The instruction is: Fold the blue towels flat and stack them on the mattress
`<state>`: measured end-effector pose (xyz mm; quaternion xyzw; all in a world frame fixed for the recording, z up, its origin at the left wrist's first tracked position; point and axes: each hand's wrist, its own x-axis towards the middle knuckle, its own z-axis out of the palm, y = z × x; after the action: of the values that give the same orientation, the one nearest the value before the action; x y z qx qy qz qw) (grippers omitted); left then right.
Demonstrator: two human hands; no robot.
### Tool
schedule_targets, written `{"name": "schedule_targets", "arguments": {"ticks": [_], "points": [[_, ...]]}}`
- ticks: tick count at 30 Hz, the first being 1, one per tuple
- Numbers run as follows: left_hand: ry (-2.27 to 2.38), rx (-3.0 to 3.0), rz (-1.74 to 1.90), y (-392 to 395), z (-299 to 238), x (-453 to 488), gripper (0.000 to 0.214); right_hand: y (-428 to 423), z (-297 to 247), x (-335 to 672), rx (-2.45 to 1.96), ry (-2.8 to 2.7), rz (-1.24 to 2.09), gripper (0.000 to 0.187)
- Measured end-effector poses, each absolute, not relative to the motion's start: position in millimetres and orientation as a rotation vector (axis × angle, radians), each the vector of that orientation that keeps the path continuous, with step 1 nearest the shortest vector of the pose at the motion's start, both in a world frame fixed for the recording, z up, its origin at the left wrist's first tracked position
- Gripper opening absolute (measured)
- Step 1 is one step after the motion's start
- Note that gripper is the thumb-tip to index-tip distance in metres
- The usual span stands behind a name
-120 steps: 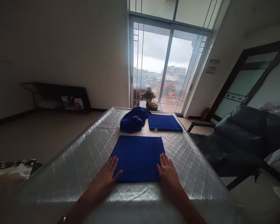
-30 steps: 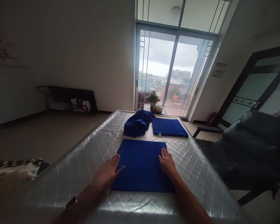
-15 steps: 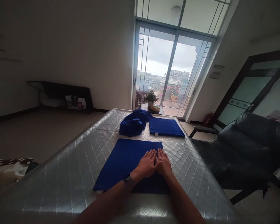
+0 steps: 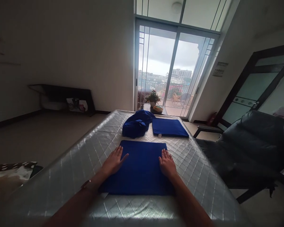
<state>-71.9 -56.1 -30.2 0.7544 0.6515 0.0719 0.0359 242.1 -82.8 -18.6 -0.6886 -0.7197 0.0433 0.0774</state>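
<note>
A folded blue cloth lies flat on the quilted silver mattress in front of me. My left hand rests flat on the cloth's left edge, fingers stretched out. My right hand lies flat on its right edge, fingers together and extended. Neither hand holds anything. Farther back lies a second folded blue cloth, with a crumpled heap of blue cloth to its left.
A dark leather armchair stands close to the mattress's right side. Beyond the far end are a small table with a potted plant and a glass sliding door. A low dark shelf lines the left wall.
Half a second ago both hands lay side by side at the cloth's right part. My left hand has since slid left across the cloth to its left edge; the right hand stayed.
</note>
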Motion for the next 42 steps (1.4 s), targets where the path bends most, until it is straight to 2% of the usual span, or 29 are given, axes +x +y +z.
{"name": "schedule_targets", "arguments": {"ticks": [12, 21, 29, 34, 42], "points": [[2.024, 2.275, 0.244, -57, -30, -68, 0.086, -46, 4, 237, -2.059, -2.214, 0.064, 0.060], [1.994, 2.329, 0.239, -57, -35, -73, 0.082, -19, -23, 245, -2.070, -2.131, 0.127, 0.064], [2.025, 2.371, 0.240, -54, -41, -79, 0.072, -21, -22, 241, -2.076, -2.080, 0.136, 0.063], [2.123, 2.268, 0.159, -53, -24, -79, 0.080, -21, -23, 241, -2.057, -2.054, 0.128, 0.062], [1.499, 2.551, 0.298, -44, -5, 48, 0.082, -21, -23, 242, -2.045, -2.063, 0.138, 0.062]]}}
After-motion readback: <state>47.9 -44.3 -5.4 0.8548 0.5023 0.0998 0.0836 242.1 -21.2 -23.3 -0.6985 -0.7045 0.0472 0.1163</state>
